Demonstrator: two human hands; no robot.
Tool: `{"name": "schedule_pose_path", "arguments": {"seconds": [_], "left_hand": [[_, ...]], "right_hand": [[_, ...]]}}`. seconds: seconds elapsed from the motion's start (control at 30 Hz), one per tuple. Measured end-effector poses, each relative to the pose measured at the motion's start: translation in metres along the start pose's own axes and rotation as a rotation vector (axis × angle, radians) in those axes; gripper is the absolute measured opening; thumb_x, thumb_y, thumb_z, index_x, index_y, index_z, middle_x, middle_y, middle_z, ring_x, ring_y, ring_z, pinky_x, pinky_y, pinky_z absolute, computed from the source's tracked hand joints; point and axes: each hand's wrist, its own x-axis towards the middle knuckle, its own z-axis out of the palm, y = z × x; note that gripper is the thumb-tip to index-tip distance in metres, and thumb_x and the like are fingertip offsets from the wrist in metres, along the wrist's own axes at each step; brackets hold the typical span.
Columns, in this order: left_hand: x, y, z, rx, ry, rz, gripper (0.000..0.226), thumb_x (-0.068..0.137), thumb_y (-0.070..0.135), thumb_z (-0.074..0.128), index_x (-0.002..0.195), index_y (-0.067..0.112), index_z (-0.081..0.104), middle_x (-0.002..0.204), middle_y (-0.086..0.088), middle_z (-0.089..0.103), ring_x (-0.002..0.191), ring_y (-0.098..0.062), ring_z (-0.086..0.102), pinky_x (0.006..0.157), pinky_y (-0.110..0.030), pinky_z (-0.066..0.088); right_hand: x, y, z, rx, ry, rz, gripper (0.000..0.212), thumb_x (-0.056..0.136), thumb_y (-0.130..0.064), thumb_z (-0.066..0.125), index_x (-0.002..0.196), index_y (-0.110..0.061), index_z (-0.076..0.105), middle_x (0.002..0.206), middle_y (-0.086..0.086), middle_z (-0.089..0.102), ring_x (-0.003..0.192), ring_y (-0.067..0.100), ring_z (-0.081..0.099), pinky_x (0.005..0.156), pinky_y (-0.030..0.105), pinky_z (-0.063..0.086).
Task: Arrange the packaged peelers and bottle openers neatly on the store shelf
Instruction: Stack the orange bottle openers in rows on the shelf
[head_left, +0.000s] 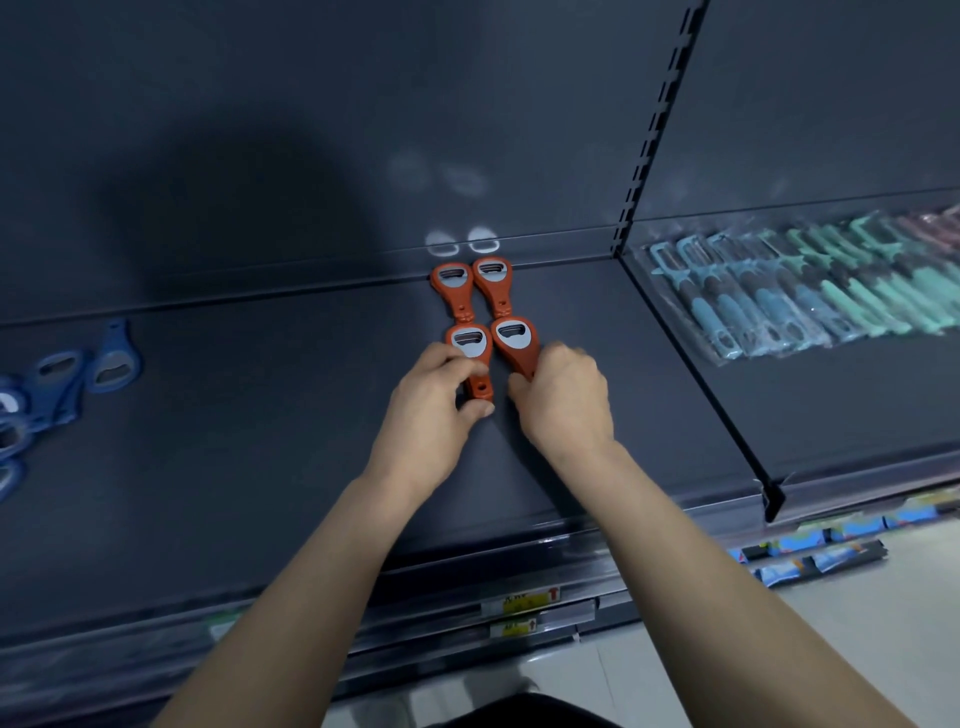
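Head view: a dark shelf fills most of the picture, seen from above and in front. Four orange bottle openers lie flat near the middle of its back edge, two by two, heads pointing to the back wall. The back pair sits right at the back edge, side by side and almost touching.

The left hand has its grip closed on the front-left opener, thumb below and fingers curled over the handle. The right hand has its grip closed on the front-right opener, fingers wrapped over its handle so that only the head shows. That opener leans a little to the left. Holding both by the handles seems meant to let the heads slide up against the tails of the back pair, so the two columns line up. The step looks nearly done, with only the right one left to straighten.

At the left edge of the shelf, blue bottle openers lie in a loose heap, probably next to be sorted. On the neighbouring shelf to the right, packaged peelers already lie in an overlapping row. Yellow price labels sit on the front rail.
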Motion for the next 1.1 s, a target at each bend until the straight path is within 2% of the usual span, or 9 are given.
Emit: {"name": "schedule_pose_path", "arguments": {"seconds": [0.17, 0.3, 0.43, 0.6, 0.9, 1.1], "left_hand": [[-0.001, -0.001, -0.001, -0.023, 0.016, -0.007, 0.035, 0.071, 0.007, 0.078, 0.105, 0.01, 0.067, 0.107, 0.004, 0.053, 0.092, -0.015, 0.058, 0.09, -0.029, 0.047], [-0.001, -0.001, -0.002, -0.02, 0.023, -0.02, 0.033, 0.073, 0.008, 0.077, 0.104, 0.012, 0.066, 0.104, 0.01, 0.05, 0.095, -0.012, 0.056, 0.091, -0.024, 0.045], [0.001, -0.001, -0.001, -0.014, 0.017, -0.037, 0.032, 0.074, 0.009, 0.076, 0.105, 0.012, 0.066, 0.106, 0.008, 0.051, 0.097, -0.012, 0.056, 0.093, -0.027, 0.045], [0.001, -0.001, 0.0, -0.028, 0.02, -0.052, 0.032, 0.075, 0.01, 0.075, 0.105, 0.012, 0.066, 0.106, 0.009, 0.052, 0.096, -0.011, 0.055, 0.093, -0.027, 0.045], [0.001, -0.001, -0.001, -0.055, 0.022, -0.071, 0.032, 0.074, 0.009, 0.076, 0.104, 0.011, 0.066, 0.105, 0.009, 0.052, 0.097, -0.011, 0.057, 0.094, -0.026, 0.046], [-0.003, 0.0, -0.007, -0.147, -0.022, -0.143, 0.05, 0.072, 0.014, 0.078, 0.118, 0.019, 0.059, 0.113, 0.01, 0.049, 0.1, -0.005, 0.053, 0.087, -0.01, 0.04]], "right_hand": [[-0.003, 0.005, -0.003, 0.047, -0.032, -0.034, 0.028, 0.087, -0.022, 0.061, 0.104, 0.0, 0.054, 0.108, 0.017, 0.056, 0.101, 0.034, 0.053, 0.071, 0.032, 0.038], [-0.004, 0.012, -0.006, 0.049, -0.055, -0.062, 0.021, 0.086, -0.007, 0.056, 0.106, -0.002, 0.055, 0.107, 0.016, 0.057, 0.098, 0.033, 0.056, 0.071, 0.031, 0.043], [-0.002, 0.018, -0.004, 0.067, -0.041, -0.107, 0.017, 0.085, 0.001, 0.052, 0.101, -0.003, 0.056, 0.102, 0.015, 0.059, 0.091, 0.032, 0.057, 0.071, 0.033, 0.048], [-0.001, 0.021, -0.003, 0.102, -0.042, -0.142, 0.023, 0.087, -0.001, 0.053, 0.109, -0.003, 0.057, 0.105, 0.014, 0.061, 0.095, 0.032, 0.058, 0.082, 0.041, 0.051], [-0.002, 0.022, -0.004, 0.133, -0.048, -0.168, 0.023, 0.086, -0.002, 0.053, 0.109, -0.003, 0.058, 0.102, 0.013, 0.06, 0.092, 0.031, 0.059, 0.082, 0.041, 0.051], [-0.004, 0.024, -0.015, 0.191, -0.076, -0.119, 0.036, 0.083, 0.006, 0.039, 0.114, 0.0, 0.056, 0.108, 0.016, 0.062, 0.1, 0.033, 0.058, 0.087, 0.038, 0.049]]}}
